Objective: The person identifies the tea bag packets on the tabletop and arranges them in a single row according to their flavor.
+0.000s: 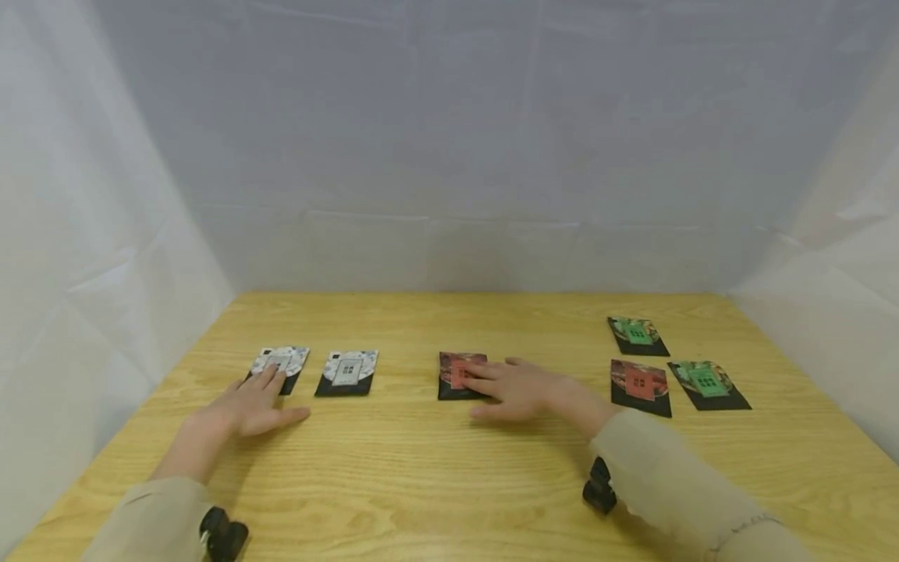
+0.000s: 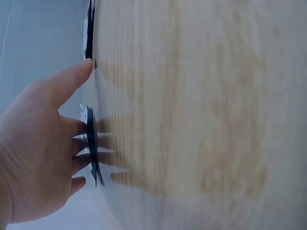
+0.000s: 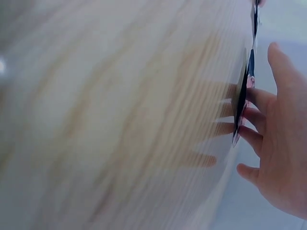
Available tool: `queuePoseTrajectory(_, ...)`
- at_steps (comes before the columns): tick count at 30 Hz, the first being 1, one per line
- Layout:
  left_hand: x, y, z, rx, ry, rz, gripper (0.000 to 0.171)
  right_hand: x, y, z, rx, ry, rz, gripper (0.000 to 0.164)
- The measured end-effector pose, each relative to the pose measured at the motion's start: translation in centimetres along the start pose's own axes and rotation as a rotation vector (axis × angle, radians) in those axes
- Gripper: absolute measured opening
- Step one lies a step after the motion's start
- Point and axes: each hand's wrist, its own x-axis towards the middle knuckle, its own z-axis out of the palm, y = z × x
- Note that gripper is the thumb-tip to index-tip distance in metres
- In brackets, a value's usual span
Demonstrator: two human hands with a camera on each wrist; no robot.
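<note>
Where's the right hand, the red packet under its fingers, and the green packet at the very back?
Right hand (image 1: pixel 518 389): head view, back of the hand.
Red packet (image 1: pixel 453 375): head view, its uncovered left part.
Green packet (image 1: pixel 637 333): head view, its green label.

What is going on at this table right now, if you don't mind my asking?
A person is handling flat packets on a wooden table. The left hand rests on the leftmost white packet, and the right hand rests on a red packet near the middle. A second white packet lies between the hands. On the right lie another red packet, a green packet behind it and a second green packet beside it.
</note>
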Motion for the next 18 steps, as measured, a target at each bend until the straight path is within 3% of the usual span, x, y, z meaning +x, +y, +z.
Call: queuePoseTrajectory(18,-0.1,0.1,0.0,0.003,-0.002,0.0,0.098,2.8,-2.8,-1.0,-0.025,-0.009,0.029,0.067)
